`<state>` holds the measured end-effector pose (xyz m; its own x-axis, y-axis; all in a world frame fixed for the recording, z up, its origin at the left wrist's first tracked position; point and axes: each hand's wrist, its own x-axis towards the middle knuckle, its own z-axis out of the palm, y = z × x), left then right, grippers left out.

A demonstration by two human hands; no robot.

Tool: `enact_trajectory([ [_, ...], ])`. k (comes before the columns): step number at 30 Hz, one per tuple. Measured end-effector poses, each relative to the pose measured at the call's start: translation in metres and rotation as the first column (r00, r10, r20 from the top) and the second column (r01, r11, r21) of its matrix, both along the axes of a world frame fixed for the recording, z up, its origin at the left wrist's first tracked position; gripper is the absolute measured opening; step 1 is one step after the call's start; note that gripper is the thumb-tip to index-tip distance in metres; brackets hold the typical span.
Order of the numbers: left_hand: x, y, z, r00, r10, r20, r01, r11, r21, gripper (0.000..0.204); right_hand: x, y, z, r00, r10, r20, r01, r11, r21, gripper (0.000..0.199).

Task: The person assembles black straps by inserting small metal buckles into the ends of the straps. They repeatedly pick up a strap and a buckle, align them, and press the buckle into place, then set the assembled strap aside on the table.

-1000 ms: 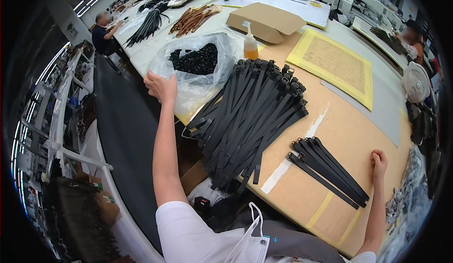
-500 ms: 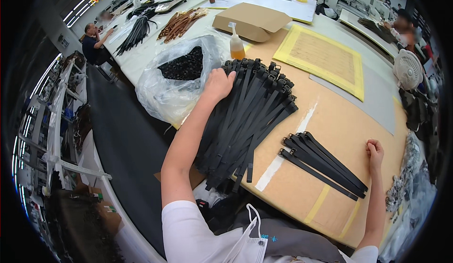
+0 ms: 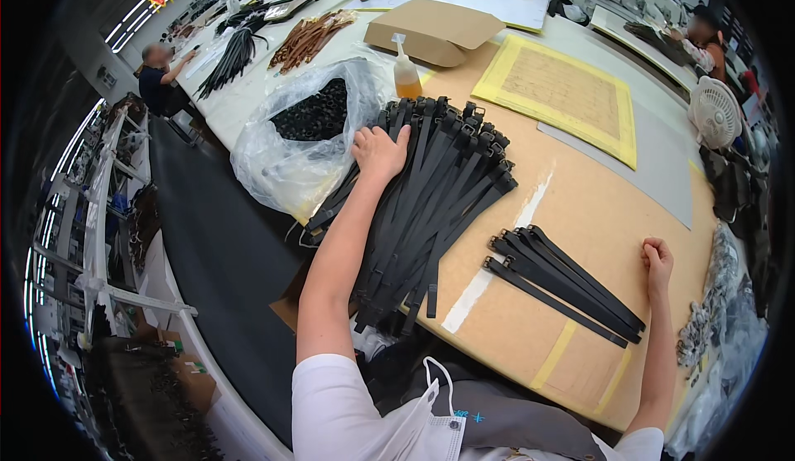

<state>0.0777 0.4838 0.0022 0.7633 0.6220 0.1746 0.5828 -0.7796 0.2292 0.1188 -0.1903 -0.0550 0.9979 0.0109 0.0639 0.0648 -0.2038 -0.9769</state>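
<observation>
A big fanned pile of black belt-like straps [image 3: 439,188] with dark buckles lies on the table, buckle ends away from me. My left hand [image 3: 381,153] rests on the pile's left side near the buckles, thumb spread from the bent fingers; the fingertips are partly hidden. Beside it a clear plastic bag [image 3: 261,159] gapes around many small black pieces [image 3: 315,112]. Further right lies a small fan of several black buckled straps [image 3: 563,283]. Just past their narrow ends, my right hand [image 3: 658,261] is loosely closed; whatever is inside its fingers is hidden.
Behind the pile stand a squeeze bottle [image 3: 407,80] of amber liquid and a cardboard box [image 3: 435,31]. A yellow-edged board [image 3: 555,97] lies far right, near a white fan [image 3: 715,113]. Brown straps [image 3: 310,40] lie at the back left. Two people work further off.
My left hand has shifted slightly left over the pile, and strap ends now stick out left of my forearm. My right hand stays by the small fan of straps. The view has tilted a little.
</observation>
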Motion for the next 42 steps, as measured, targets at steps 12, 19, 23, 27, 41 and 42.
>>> enact_trajectory([
  [12, 0.001, -0.009, -0.003, 0.986, -0.159, 0.050, 0.164, 0.979, -0.122, 0.087, 0.000, 0.000, -0.004, 1.000, -0.011, 0.028, 0.011, 1.000, 0.008, 0.007],
  [19, 0.006, -0.017, -0.011, 0.979, -0.189, 0.081, 0.198, 0.973, -0.122, 0.093, 0.001, 0.000, -0.005, 1.000, -0.006, 0.021, 0.006, 1.000, -0.014, 0.007],
  [23, 0.009, -0.021, -0.001, 0.984, -0.176, -0.014, 0.171, 0.972, -0.162, 0.095, -0.001, -0.003, -0.006, 0.999, -0.037, 0.032, 0.038, 0.999, -0.029, 0.007],
  [27, 0.021, 0.014, -0.002, 0.995, -0.098, -0.001, 0.096, 0.978, -0.187, 0.096, 0.000, 0.000, -0.004, 0.999, -0.028, 0.031, 0.028, 0.999, -0.017, 0.007],
  [41, 0.011, 0.023, 0.036, 0.857, -0.350, 0.379, 0.203, 0.904, 0.376, 0.039, -0.002, 0.002, -0.002, 0.999, -0.028, 0.028, 0.029, 0.999, -0.029, 0.006],
  [42, 0.014, 0.032, 0.046, 0.841, -0.302, 0.448, 0.055, 0.873, 0.484, 0.038, -0.002, 0.002, -0.002, 0.999, -0.032, 0.036, 0.033, 0.999, -0.035, 0.006],
])
